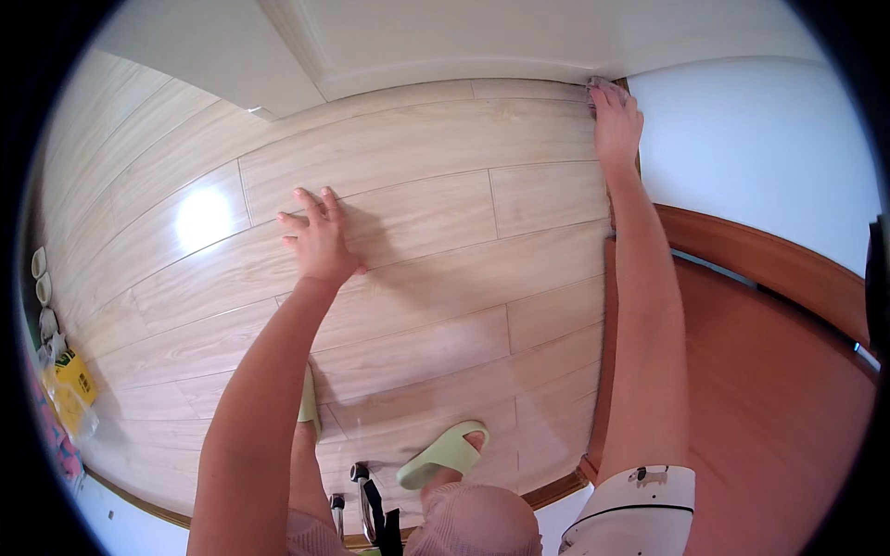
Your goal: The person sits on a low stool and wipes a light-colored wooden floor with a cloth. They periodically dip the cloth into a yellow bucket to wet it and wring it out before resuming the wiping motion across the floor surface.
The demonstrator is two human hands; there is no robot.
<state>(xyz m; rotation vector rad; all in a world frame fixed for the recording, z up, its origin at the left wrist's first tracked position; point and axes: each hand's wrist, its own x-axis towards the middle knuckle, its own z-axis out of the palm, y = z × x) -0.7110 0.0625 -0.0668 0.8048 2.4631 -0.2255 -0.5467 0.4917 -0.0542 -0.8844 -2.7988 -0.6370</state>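
Observation:
My right hand (618, 132) holds a crumpled, greyish-pink cloth (599, 90) in the corner where the pale cabinet panel (459, 42), the floor and the white wall meet. Part of the cloth is hidden under my fingers. My left hand (321, 243) rests with spread fingers on the light wood-look plank floor (417, 208), holding nothing.
On the right stand a reddish-brown wooden door (765, 389) and its frame (751, 243). Green slippers (445, 455) are on my feet, near chrome-coloured metal legs (366, 507). A yellow package (75, 379) and pale shoes (42, 274) lie at the far left.

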